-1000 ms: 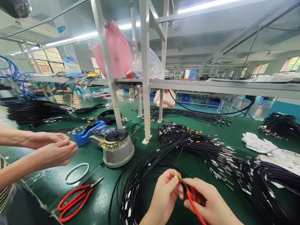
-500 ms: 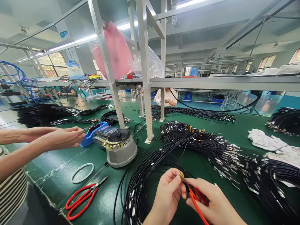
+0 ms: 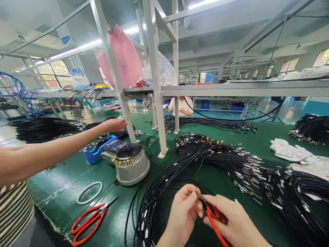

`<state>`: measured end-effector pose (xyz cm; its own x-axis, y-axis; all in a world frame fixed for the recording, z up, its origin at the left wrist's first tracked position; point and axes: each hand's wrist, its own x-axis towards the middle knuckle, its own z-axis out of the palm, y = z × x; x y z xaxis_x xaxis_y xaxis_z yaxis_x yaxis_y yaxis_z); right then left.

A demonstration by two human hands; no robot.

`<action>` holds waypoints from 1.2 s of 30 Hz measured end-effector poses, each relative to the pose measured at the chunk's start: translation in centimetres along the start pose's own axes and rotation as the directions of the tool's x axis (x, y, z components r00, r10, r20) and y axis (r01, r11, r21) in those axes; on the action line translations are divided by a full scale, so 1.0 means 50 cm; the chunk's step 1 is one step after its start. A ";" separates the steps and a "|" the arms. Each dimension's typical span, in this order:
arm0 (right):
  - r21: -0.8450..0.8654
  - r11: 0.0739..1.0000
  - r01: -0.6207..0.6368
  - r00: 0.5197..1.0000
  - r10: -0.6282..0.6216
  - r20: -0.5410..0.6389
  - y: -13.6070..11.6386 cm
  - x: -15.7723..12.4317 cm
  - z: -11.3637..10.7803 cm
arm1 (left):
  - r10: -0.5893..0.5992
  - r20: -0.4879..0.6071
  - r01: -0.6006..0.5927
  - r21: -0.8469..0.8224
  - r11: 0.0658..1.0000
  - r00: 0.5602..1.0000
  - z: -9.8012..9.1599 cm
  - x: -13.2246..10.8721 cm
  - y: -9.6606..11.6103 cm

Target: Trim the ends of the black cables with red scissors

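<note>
In the lower middle, my left hand (image 3: 181, 214) is closed in a pinch on a small yellowish cable end; the cable behind it is hidden. My right hand (image 3: 232, 218) grips a pair of red-handled pliers (image 3: 212, 219). The jaws of the pliers meet the cable end at my left fingertips. Just beyond and to the left, a thick loop of black cables (image 3: 151, 192) with white tags lies on the green table (image 3: 110, 223). From this loop, black cables run to a bundle with bright metal tips (image 3: 239, 164).
Red-handled scissors (image 3: 92, 219) and a white ring (image 3: 89, 192) lie left, near a round tape dispenser (image 3: 132, 166) and a blue tape holder (image 3: 94, 155). A co-worker's arm (image 3: 77, 140) reaches in. Metal posts (image 3: 157, 103) stand ahead; white gloves (image 3: 290, 151) and more cables (image 3: 290, 195) lie right.
The co-worker's arm at the left has stretched forward and right, over the tape dispenser toward the post. My hands and the pliers stay nearly where they were; the view has shifted slightly.
</note>
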<state>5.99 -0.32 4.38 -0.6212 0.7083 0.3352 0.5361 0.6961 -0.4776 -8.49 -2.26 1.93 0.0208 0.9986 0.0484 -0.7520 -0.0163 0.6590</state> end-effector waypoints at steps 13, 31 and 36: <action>-0.208 0.976 0.058 0.994 -0.076 -0.077 0.010 -0.012 0.021 | -0.006 -0.018 0.007 0.028 1.000 1.000 0.004 -0.001 0.001; -0.045 0.999 -0.002 0.998 -0.001 -0.065 -0.027 0.001 -0.006 | -0.020 0.007 0.020 0.010 1.000 1.000 0.006 -0.004 0.001; -0.117 0.993 -0.026 1.000 0.025 -0.008 -0.028 0.003 -0.006 | -0.016 0.003 0.016 0.005 1.000 1.000 0.008 -0.007 0.000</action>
<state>5.30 -1.15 5.37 -0.6031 0.7266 0.3291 0.6151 0.6863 -0.3880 -8.23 -2.63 2.18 0.0345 0.9986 0.0398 -0.7481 -0.0006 0.6636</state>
